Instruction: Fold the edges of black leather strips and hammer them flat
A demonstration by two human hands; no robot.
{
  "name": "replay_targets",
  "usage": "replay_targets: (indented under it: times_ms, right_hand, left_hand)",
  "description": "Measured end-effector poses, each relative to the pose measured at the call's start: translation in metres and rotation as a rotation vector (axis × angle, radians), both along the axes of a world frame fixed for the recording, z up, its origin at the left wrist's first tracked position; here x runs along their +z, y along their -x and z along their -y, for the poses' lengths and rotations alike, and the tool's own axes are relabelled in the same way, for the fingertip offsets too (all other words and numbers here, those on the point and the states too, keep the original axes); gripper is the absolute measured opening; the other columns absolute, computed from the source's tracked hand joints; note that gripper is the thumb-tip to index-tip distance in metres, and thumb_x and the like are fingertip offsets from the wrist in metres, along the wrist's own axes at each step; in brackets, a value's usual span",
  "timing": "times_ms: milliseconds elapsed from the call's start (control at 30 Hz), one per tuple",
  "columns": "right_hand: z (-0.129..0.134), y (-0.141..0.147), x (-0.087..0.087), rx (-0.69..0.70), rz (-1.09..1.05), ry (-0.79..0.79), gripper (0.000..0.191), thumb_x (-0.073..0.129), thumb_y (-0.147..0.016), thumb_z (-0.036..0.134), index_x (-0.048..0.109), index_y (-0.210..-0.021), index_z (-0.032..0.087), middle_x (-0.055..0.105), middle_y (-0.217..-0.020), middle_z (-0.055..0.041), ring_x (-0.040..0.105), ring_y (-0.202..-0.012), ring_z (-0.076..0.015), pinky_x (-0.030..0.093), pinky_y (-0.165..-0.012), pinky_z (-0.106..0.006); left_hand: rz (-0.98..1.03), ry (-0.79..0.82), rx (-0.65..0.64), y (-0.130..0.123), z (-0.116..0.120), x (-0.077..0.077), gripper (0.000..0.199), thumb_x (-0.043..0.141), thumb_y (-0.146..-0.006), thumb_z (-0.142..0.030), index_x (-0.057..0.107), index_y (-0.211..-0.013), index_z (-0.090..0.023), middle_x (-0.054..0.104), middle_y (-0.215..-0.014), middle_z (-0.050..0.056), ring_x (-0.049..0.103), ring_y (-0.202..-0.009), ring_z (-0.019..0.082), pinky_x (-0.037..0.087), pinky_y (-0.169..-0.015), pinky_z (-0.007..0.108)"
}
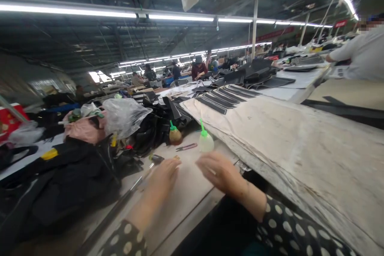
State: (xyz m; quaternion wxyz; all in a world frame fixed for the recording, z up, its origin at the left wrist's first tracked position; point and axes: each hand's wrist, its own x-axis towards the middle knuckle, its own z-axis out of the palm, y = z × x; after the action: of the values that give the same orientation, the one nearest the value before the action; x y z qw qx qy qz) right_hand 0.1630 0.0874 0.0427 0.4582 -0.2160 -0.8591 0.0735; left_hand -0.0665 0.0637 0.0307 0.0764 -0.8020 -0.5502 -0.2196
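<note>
Bottle (207,143), pale and round with a green spout (203,128), stands on the desk (189,196). The right hand (220,172) is just on the near side of the bottle, its fingers bent and close together; whether something is tucked under them cannot be told. The left hand (166,170) is blurry and curled, nearer and to the left of the bottle. Some tiny tan bit (177,157) shows by its fingertips, but it is too small to tell if it is held. Small snips (186,147) lie just left of the bottle, and a brown bottle (175,136) stands farther left of it. The pale bottle looks light, squeezy and maybe slippery, so its fat belly seems best to hold. The snips look thin and hard, best picked up by the red end nearest the bottle.
</note>
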Motion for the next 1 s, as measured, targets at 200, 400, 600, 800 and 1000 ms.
replay_targets:
  times_ms: [200, 400, 600, 800, 1000]
  right_hand:
    - [-0.114, -0.066, 0.066, -0.488, 0.076, -0.009, 0.026, 0.042, -0.09, 0.026, 0.065, -0.095, 0.017, 0.064, -0.093, -0.0059, 0.058, -0.086, -0.0167, 0.044, -0.076, -0.026]
    - [-0.213, -0.081, 0.05, -0.768, 0.622, 0.136, 0.03, 0.041, -0.089, 0.026, 0.066, -0.101, 0.015, 0.065, -0.101, -0.01, 0.058, -0.096, -0.0206, 0.043, -0.079, -0.028]
    - [-0.256, -0.053, 0.029, -0.789, 0.773, 0.159, 0.027, 0.049, -0.086, 0.024, 0.064, -0.101, 0.008, 0.063, -0.103, -0.0169, 0.058, -0.098, -0.0243, 0.044, -0.082, -0.032]
    - [-0.276, -0.03, 0.026, -0.839, 0.887, 0.203, 0.027, 0.051, -0.089, 0.03, 0.06, -0.102, 0.009, 0.061, -0.105, -0.0119, 0.058, -0.097, -0.0202, 0.046, -0.085, -0.039]
    - [-0.283, -0.022, 0.027, -0.867, 0.924, 0.233, 0.027, 0.053, -0.088, 0.034, 0.059, -0.101, 0.011, 0.061, -0.104, -0.0086, 0.058, -0.095, -0.0191, 0.047, -0.085, -0.041]
  left_hand:
    - [0.141, 0.07, -0.041, -0.018, -0.011, -0.03, 0.022, 0.041, -0.085, -0.019, 0.062, -0.091, -0.02, 0.064, -0.092, 0.007, 0.059, -0.09, 0.02, 0.05, -0.082, 0.037]
    - [0.198, 0.107, 0.039, -0.023, -0.007, -0.041, 0.023, 0.041, -0.084, -0.018, 0.061, -0.094, -0.021, 0.062, -0.098, 0.008, 0.057, -0.094, 0.022, 0.048, -0.085, 0.04]
    - [0.268, 0.16, 0.073, -0.023, -0.006, -0.043, 0.023, 0.041, -0.084, -0.015, 0.059, -0.095, -0.023, 0.06, -0.1, 0.008, 0.056, -0.096, 0.022, 0.048, -0.086, 0.039]
    - [0.298, 0.228, 0.091, -0.023, -0.005, -0.042, 0.023, 0.04, -0.084, -0.017, 0.059, -0.094, -0.023, 0.059, -0.101, 0.008, 0.055, -0.097, 0.022, 0.047, -0.087, 0.04]
    - [0.308, 0.292, 0.107, -0.027, -0.004, -0.035, 0.024, 0.037, -0.086, -0.016, 0.059, -0.095, -0.021, 0.058, -0.102, 0.008, 0.054, -0.098, 0.021, 0.045, -0.088, 0.04]
